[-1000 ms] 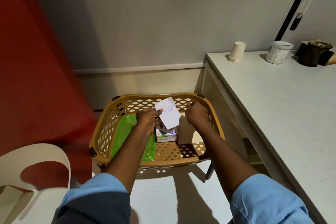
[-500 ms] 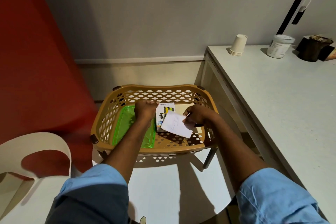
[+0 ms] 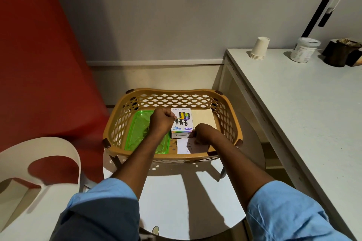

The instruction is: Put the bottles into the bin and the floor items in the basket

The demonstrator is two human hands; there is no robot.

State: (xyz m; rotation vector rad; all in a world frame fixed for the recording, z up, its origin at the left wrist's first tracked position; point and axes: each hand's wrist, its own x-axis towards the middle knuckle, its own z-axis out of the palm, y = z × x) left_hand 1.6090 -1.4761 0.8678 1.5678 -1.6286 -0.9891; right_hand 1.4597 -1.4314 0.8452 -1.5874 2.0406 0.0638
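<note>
Hands first: the left hand [image 3: 161, 123] is curled into a loose fist inside the tan perforated plastic basket [image 3: 172, 97], its knuckles at the left edge of a small white printed carton [image 3: 181, 122]; whether it grips anything cannot be told. The right hand [image 3: 203, 135] is closed, fingers pinched on a white slip of paper [image 3: 183, 146] that lies flat on the basket floor just in front of the carton. The carton's top line reads "LED POCKET VIDEO LIGHT", with a purple oval marked "AY-83" near its lower edge and a row of coloured light panels pictured between. The slip bears faint handwriting, too small to read.

Under the left forearm lies one translucent green plastic lid [image 3: 141, 133], along the basket's left side. One plain cream card box [image 3: 203, 118] lies right of the carton, touching it.

The basket sits on a round white stool [image 3: 188, 201]. To the right stands a white table [image 3: 303, 113] carrying one stack of white paper cups [image 3: 259, 48], upside down, one white labelled tub [image 3: 303, 50] whose print is illegible, and one dark brown holder [image 3: 339, 52]. A white plastic chair [image 3: 39, 172] is at the lower left.
</note>
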